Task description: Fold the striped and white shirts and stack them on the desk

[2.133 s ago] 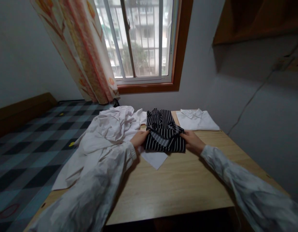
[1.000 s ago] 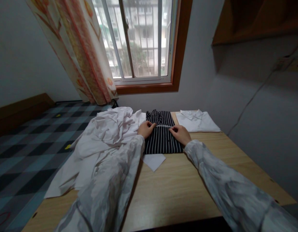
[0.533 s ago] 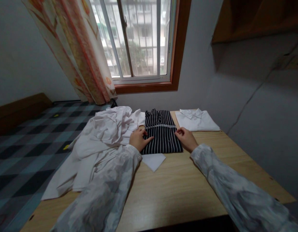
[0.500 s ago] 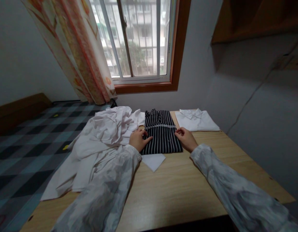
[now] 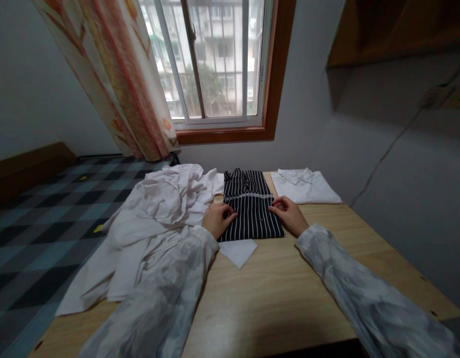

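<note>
1. The black-and-white striped shirt (image 5: pixel 250 221) is folded into a flat rectangle, collar end away from the person, a pale band crossing its middle and a small button showing near the lower right.
2. It lies on the wooden counter (image 5: pixel 270 298), between a rumpled white pile (image 5: pixel 170 199) and a folded white shirt (image 5: pixel 308 189).
3. The left hand (image 5: pixel 218 219) rests at its left edge, fingers curled, thumb reaching inward.
4. The right hand (image 5: pixel 290 215) is at the right edge, thumb and fingers drawn close.
5. Whether the hands pinch fabric, I cannot tell in this dim light.
</note>
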Tool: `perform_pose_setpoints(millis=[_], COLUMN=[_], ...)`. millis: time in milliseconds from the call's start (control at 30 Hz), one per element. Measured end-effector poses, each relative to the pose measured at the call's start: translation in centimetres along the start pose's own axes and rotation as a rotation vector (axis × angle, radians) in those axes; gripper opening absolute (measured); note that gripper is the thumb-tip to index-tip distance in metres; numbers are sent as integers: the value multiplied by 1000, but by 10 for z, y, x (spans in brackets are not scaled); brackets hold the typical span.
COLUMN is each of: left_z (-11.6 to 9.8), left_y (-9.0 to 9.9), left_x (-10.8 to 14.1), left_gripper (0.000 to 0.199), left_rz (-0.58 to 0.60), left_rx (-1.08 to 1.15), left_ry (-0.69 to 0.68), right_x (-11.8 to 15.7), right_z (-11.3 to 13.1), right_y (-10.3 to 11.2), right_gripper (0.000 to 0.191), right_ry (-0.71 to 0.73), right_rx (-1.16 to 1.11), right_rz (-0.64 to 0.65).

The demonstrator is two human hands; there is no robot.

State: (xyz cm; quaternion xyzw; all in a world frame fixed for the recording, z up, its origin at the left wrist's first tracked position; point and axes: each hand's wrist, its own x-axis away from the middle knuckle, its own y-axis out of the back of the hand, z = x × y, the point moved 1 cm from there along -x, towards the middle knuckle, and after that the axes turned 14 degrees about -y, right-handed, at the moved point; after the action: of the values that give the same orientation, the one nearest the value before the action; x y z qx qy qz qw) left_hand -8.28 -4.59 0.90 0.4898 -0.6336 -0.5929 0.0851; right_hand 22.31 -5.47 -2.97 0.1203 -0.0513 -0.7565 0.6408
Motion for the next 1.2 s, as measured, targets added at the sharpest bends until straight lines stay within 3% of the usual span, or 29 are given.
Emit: perform_pose_setpoints(millis=[100,300,433,567,900,1200], left_z=[3,10,13,19,23,23], left_y=[-2,2,8,10,1,4], left_x=[0,-2,-7,-9,-1,1], left_gripper=[17,18,21,21,19,24], left_rz=[-7,-105,-111,-72,-138,-228], left_rx=[74,257,340,421,353,323], left_ry=[-21,60,107,130,100,145], right_x=[0,-2,-2,0,10,1], right_z=[-1,-4,-4,-3,4,7], right_y=[1,3,1,-3,-5,30], right_gripper=[45,34,37,41,39,50], right_ry=[-14,-28,-22,-39,-56,-115], right_rx=[-4,-42,-24,13,10,-122], right_rz=[-11,29,5,61,138,-16])
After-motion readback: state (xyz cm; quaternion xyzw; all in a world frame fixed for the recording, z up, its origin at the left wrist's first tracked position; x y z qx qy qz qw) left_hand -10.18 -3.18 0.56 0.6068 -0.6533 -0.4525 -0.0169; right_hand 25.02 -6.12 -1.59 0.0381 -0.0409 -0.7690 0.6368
